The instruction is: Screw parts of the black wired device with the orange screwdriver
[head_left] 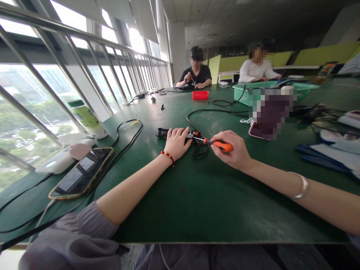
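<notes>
Black device (193, 134) is right in front of you in the head view, lying on the green table (180, 202) between your two hands, its long end poking out leftward and orange parts showing at its other end. Your left hand (176, 142) is clamped over the middle, palm down, fingers a little apart across the top and the thumb on the near side, holding it against the tabletop. And over on the right, your right hand (236, 152) has its fingers wrapped around the orange-and-black screwdriver (224, 146), thumb side forward, shaft pointing left, tip right up at the device! Whether that tip sits in a screw is too small to tell. A black cable (198, 110) loops out just behind.

Look left: a phone (84, 172) lies beside a dark cord, with a green-topped cup (89, 122) close to the railing (84, 40). On your right there's a pink-edged phone (263, 122), gloves (329, 155) nearer the edge, and a turquoise basket (242, 94) behind. Further off sits a small red basket (200, 96), and past it, a person in black (203, 75) is holding a slim tool.
</notes>
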Demonstrator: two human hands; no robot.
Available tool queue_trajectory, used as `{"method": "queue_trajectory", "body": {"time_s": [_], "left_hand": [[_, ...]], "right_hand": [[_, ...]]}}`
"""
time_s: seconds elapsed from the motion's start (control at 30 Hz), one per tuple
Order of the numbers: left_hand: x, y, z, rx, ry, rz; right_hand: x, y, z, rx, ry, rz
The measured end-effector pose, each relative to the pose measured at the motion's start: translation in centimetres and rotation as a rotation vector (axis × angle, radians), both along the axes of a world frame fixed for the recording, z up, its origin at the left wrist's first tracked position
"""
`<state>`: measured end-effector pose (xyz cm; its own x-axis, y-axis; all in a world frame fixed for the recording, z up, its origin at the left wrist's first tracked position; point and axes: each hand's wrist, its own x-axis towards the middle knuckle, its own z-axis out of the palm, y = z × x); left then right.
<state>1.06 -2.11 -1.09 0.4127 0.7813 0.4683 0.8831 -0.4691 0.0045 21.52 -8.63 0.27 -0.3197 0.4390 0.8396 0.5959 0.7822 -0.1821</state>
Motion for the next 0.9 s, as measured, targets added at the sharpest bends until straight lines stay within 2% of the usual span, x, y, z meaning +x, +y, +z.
{"method": "queue_trajectory", "body": {"time_s": [0.2, 0.3, 0.5, 0.63, 0.7, 0.77, 0.9], "left_hand": [[0.0, -0.1, 0.0, -0.002, 0.013, 0.011], [0.0, -0.1, 0.1, -0.007, 0.014, 0.013], [0.0, 0.0, 0.0, -0.002, 0.008, 0.005], [0.0, 0.1, 0.0, -0.007, 0.015, 0.006], [0.0, 0.0, 0.1, -0.010, 0.017, 0.009], [0.0, 0.0, 0.1, -0.013, 0.016, 0.011], [0.0, 0.0, 0.1, -0.013, 0.012, 0.009]], "right_hand": [[0.3, 0.1, -0.1, -0.097, -0.007, 0.054], [0.3, 0.1, -0.3, -0.133, 0.035, 0.030], [1.4, 0.9, 0.1, 0.031, 0.085, 0.039], [4.0, 2.7, 0.5, 0.102, 0.217, -0.170], [5.4, 3.8, 0.6, 0.117, 0.235, -0.232], [6.4, 4.8, 0.4, 0.110, 0.278, -0.361], [6.9, 5.9, -0.2, 0.091, 0.290, -0.447]]}}
